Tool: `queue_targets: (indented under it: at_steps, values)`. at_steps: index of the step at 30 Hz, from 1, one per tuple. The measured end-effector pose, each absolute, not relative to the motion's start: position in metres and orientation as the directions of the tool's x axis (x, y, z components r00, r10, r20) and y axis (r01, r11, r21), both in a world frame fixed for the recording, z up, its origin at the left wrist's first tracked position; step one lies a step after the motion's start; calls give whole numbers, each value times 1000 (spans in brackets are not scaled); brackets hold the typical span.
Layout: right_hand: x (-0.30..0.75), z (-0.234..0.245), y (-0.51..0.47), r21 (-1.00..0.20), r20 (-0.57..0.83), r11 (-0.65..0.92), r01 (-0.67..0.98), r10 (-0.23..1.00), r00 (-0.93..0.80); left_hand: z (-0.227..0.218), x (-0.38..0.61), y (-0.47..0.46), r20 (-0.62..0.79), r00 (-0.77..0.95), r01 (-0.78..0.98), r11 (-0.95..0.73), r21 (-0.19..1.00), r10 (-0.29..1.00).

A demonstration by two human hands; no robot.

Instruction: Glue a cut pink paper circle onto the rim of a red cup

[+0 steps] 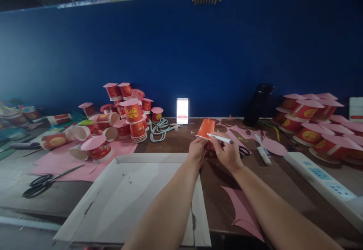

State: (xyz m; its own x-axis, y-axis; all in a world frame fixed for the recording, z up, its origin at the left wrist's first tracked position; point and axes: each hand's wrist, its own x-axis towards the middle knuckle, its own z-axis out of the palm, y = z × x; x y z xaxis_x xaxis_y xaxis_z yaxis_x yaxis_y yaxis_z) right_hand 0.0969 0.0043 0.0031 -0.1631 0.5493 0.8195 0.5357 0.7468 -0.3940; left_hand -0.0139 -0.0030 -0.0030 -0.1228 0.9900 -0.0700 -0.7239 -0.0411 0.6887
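My left hand (197, 151) pinches the rim of a red paper cup (206, 128) that points away from me, held just above the brown table (215, 201). My right hand (227, 152) is closed round a white pen (219, 138), which lies across the cup's mouth, its tip toward the left. Both hands meet at the cup, over pink paper scraps (235, 133). What lies beneath my fingers is hidden.
A heap of red cups with pink lids (127, 118) is at back left, another heap (312, 123) at right. Black scissors (45, 180) lie on a pink sheet (59, 161). A white cardboard tray (136, 197), power strip (320, 178), black bottle (258, 104), cable (160, 128) and glowing phone (182, 111) are around.
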Motion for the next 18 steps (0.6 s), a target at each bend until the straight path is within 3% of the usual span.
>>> queue_targets:
  at_steps: [8,18]
  values:
    - [99,11,1,-419,841,731,538,536,-73,1,-16,-5,-114,-135,-776,-34,630,984]
    - [98,4,5,-405,829,733,546,546,-119,2,-16,-5,-123,-124,-771,-17,636,985]
